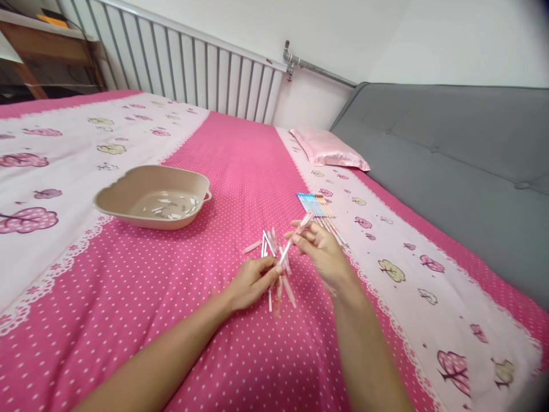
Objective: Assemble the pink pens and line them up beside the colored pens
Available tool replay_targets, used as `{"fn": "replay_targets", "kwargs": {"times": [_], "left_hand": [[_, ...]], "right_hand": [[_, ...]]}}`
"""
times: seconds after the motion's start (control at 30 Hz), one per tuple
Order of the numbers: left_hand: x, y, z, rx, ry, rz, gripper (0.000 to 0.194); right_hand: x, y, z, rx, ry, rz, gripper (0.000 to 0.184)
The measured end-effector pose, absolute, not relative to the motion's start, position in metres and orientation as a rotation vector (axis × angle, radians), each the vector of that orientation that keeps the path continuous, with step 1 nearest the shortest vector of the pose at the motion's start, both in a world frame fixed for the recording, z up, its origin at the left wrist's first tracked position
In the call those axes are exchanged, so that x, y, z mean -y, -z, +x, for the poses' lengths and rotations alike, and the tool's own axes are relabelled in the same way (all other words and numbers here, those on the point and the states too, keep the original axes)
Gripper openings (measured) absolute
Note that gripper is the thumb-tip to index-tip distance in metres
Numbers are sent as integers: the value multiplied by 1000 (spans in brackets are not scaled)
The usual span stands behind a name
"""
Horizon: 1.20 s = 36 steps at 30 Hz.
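Note:
Both hands hold one slim pen (286, 249) slantwise above the bed. My left hand (256, 280) pinches its lower, white end between thumb and fingers. Around its upper end, which looks clear with pinkish marks, the fingers of my right hand (319, 249) are closed. Beneath the hands lies a loose heap of clear pink pen parts (288, 290) and thin white sticks (264, 245), partly hidden by my left hand. Just beyond my right hand, a neat row of pens (315, 205) with blue and brown ends lies side by side, with several pinkish ones nearer me.
A beige plastic basin (128, 214) with small white pieces in it stands at the left on the pink dotted bedspread (240, 149). A pink pillow (328, 150) lies by the grey headboard (463, 143). Behind the bed are a white radiator (197, 63) and a wooden desk (51, 48).

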State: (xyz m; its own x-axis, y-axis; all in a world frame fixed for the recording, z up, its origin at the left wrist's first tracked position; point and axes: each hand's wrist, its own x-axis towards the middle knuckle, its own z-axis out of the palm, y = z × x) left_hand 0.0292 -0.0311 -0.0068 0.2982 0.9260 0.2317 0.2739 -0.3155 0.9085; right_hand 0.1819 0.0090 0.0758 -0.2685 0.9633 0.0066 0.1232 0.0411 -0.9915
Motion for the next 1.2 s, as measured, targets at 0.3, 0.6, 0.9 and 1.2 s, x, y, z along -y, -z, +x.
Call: {"fn": "replay_targets", "kwargs": {"times": [0.3,0.6,0.9,1.2], "left_hand": [[31,9,28,-1043,-1049,1753,40],[30,9,29,-1055,-1072,1742,39],[31,10,28,-1039,-1071,1738,38],[31,9,29,-1030,-1079,1719,40]], "right_hand": [[-9,-72,181,1613,-1366,-1123,31],[-8,-67,179,1678,-1471,-1057,26],[-9,-65,181,1711,-1466,-1060,26],[-10,-66,182,1750,-1475,-1072,27]]}}
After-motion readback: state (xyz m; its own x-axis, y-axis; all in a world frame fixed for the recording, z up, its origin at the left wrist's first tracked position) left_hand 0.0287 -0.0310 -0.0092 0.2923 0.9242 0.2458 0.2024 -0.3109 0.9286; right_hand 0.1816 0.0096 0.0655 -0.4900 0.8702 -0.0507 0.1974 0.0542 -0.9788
